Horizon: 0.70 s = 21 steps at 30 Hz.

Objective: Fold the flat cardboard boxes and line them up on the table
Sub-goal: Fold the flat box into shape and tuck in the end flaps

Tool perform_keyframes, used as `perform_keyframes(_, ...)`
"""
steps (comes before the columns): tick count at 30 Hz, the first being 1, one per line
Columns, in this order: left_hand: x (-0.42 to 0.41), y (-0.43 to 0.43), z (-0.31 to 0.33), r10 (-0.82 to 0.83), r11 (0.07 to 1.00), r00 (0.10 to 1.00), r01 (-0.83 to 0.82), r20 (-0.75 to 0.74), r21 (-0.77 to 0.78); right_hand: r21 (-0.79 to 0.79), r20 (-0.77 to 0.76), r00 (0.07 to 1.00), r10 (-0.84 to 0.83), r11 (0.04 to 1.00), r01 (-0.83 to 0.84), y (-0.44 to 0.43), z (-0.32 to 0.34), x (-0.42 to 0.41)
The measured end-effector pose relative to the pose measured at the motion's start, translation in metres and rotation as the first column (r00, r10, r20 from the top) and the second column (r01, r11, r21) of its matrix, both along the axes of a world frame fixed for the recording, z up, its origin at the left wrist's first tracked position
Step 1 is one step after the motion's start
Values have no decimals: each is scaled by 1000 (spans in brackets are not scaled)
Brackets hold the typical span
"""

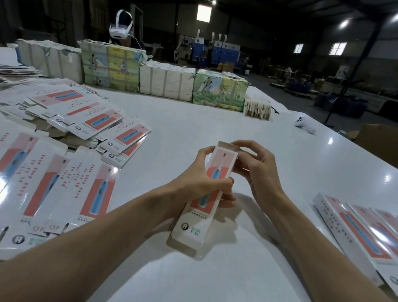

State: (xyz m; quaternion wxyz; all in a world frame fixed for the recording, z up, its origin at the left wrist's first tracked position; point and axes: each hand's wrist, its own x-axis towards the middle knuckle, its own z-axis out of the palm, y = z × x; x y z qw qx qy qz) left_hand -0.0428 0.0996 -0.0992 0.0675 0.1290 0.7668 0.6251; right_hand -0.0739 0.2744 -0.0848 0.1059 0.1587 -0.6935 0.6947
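At the left of the frame, overlapping flat white cardboard box blanks (43,180), printed with a pink-and-blue toothbrush picture, lie fanned out to the near edge of the glossy white table (223,118). A looser heap of the same blanks (89,120) sits just behind them. Both look slippery, and the left forearm passes close by, so a careless sweep could push some off the edge. In the middle of the frame is the piece in work, a long narrow white cardboard box (214,178) with the same print. It is held tilted over the table; whether its near end touches the surface cannot be told. The left hand (201,184) has its grip wrapped round the box's middle, and the right hand (257,166) has its grip curled over the far end, fingers on the end flap. Too hard a squeeze at the middle could dent the thin walls, and a flap pushed in crooked could crease or spring back out. At the right of the frame a row of folded boxes (372,236) lies side by side, and setting the new one down roughly could knock that line askew.
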Motion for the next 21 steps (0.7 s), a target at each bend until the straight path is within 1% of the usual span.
perform_keyframes(3,0,0,0,24,1000,999,-24,-22,-11,-63,43,997,66,996,-63,-3,5,4)
perform_keyframes(6,0,3,-3,2,1000,998,0,-70,20,-104,65,997,28,994,-21,-2,7,4)
perform_keyframes(11,-1,4,-6,-7,997,994,14,-107,70,-155,140,989,54,987,-32,1,8,2)
perform_keyframes(15,-2,2,-6,-41,998,986,47,-161,34,-187,187,981,51,982,-16,2,9,1)
perform_keyframes(21,2,0,-2,-75,997,980,74,-185,-12,-226,211,976,57,974,-8,4,11,3)
